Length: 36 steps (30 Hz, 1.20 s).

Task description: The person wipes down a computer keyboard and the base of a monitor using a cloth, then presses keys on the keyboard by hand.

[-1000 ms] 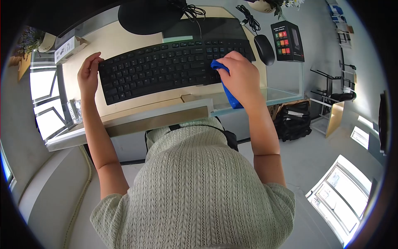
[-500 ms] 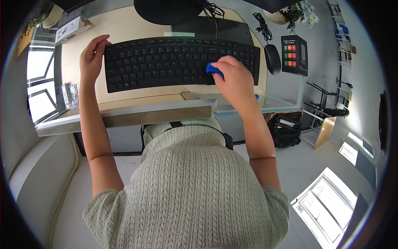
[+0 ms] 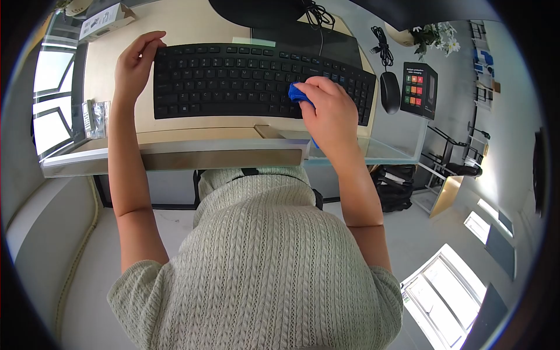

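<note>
A black keyboard (image 3: 227, 81) lies across the desk, its right end angled a little toward me. My left hand (image 3: 135, 61) is closed at the keyboard's upper left corner, thumb and fingertips pinching its edge. My right hand (image 3: 331, 108) is over the right part of the keyboard, its fingers closed on a bunched blue cloth (image 3: 298, 93). The cloth touches the keys left of the number pad. Another bit of blue shows beneath my right wrist. The hand hides some keys near the lower right.
Right of the keyboard are a black mouse (image 3: 389, 92), a coiled cable (image 3: 382, 46), a black box (image 3: 419, 90) with coloured icons and white flowers (image 3: 434, 39). A black monitor base (image 3: 256, 13) stands behind. A white box (image 3: 107, 22) sits at the back left. The desk's front edge (image 3: 221, 158) is near my waist.
The whole view has shifted and tilted slightly. Against the keyboard, my right hand with the cloth has moved a little left. My left hand keeps its hold on the corner.
</note>
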### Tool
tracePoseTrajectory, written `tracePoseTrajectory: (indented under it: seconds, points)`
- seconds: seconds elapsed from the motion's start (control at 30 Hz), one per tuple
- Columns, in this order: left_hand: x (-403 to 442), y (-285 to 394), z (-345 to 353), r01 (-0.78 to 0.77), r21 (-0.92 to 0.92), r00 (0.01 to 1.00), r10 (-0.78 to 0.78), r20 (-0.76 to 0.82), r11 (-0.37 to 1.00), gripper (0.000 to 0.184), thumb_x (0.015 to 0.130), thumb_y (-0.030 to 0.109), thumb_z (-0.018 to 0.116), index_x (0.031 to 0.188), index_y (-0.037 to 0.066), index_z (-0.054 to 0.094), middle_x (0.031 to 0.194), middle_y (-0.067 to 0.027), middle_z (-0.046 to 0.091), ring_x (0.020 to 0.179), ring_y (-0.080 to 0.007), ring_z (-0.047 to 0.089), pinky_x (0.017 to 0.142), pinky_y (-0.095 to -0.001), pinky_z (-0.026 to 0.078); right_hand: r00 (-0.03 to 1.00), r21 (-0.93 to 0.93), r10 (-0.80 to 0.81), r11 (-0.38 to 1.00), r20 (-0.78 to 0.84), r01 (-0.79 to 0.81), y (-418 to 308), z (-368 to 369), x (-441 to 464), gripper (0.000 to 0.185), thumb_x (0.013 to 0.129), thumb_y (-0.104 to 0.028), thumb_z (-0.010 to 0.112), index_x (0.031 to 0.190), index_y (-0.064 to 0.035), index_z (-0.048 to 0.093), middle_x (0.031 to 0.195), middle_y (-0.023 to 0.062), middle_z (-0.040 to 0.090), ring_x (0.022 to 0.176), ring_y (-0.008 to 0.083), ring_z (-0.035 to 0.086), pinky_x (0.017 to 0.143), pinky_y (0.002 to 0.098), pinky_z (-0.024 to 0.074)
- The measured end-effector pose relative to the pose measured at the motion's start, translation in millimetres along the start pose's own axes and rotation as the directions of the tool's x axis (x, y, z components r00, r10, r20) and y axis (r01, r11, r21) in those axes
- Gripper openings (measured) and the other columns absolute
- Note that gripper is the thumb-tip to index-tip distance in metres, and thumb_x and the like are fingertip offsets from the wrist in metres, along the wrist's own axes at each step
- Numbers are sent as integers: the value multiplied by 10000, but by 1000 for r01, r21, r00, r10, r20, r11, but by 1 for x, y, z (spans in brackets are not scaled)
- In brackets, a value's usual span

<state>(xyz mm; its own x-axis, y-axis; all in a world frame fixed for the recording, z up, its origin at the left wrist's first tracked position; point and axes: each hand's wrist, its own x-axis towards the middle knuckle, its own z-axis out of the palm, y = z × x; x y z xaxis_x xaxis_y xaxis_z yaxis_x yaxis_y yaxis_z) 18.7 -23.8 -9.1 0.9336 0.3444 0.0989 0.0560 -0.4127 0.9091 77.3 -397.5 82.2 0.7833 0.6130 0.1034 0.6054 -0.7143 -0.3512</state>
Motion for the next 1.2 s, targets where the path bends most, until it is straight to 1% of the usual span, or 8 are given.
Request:
tracePoseTrajectory:
  seconds: [0.23, 0.67, 0.77, 0.83, 0.9, 0.97, 1.07, 1.2]
  points:
    - [0, -1, -1, -14, 4, 999, 14, 35, 1000, 225, 1015, 77, 532, 1185, 17, 667, 923, -33, 686, 864, -85, 619, 808, -215, 490, 990, 137, -95, 987, 108, 80, -21, 12, 0, 294, 733, -37, 686, 1005, -138, 738, 1007, -13, 662, 871, 225, 638, 757, 353, 527]
    - [-1, 0, -1, -11, 39, 999, 10, 35, 999, 237, 1030, 76, 509, 1204, 6, 653, 939, -29, 672, 885, -85, 612, 836, -221, 490, 994, -82, -100, 992, -37, 97, -23, 8, -6, 329, 701, -42, 716, 1016, -135, 726, 1007, -26, 638, 874, 203, 629, 759, 367, 514]
    - [-1, 0, -2, -4, 42, 999, 2, 44, 999, 236, 1030, 78, 510, 1203, 6, 654, 939, -27, 670, 885, -85, 613, 837, -221, 490, 962, 86, -184, 982, 200, 169, -29, 3, -15, 321, 724, -37, 691, 1030, -126, 724, 1029, -6, 650, 914, 227, 639, 794, 374, 522]
    - [0, -1, -2, -17, 37, 999, 15, 44, 999, 236, 1030, 76, 509, 1202, 6, 654, 938, -26, 670, 884, -83, 612, 835, -220, 489, 822, 462, -313, 884, 476, 68, -23, -4, -14, 349, 737, -25, 671, 1071, -111, 724, 1084, 35, 677, 962, 262, 659, 849, 363, 529]
    - [-1, -2, -1, -26, 33, 999, 25, 44, 999, 236, 1030, 75, 509, 1202, 6, 655, 937, -25, 669, 882, -82, 611, 834, -220, 489, 883, 425, -240, 904, 403, 52, -19, -1, 2, 345, 755, -41, 672, 1092, -103, 718, 1097, 52, 682, 972, 272, 663, 851, 366, 534]
    - [-1, -2, 1, -28, -41, 1000, 29, 13, 999, 218, 1002, 78, 552, 1170, 39, 686, 891, -28, 696, 827, -77, 612, 763, -202, 481, 999, 248, 17, 968, 52, -29, -13, 2, 23, 333, 763, -45, 677, 1093, -82, 710, 1079, 67, 680, 961, 282, 662, 838, 373, 536]
    - [0, -5, 0, -56, -3, 998, 56, 9, 998, 218, 1003, 78, 551, 1169, 40, 686, 888, -30, 694, 828, -79, 613, 765, -203, 481, 994, 13, -10, 1000, -106, 12, -10, 19, 42, 310, 750, -34, 689, 1054, -89, 718, 1049, 57, 674, 929, 269, 655, 826, 371, 535]
    - [-1, -1, 0, -50, -7, 999, 50, 11, 999, 218, 1003, 80, 551, 1169, 40, 686, 893, -33, 697, 832, -81, 615, 767, -205, 482, 983, -21, -179, 983, 43, 180, -47, 37, 21, 320, 724, -29, 700, 1031, -118, 717, 1004, 19, 657, 875, 233, 640, 798, 372, 536]
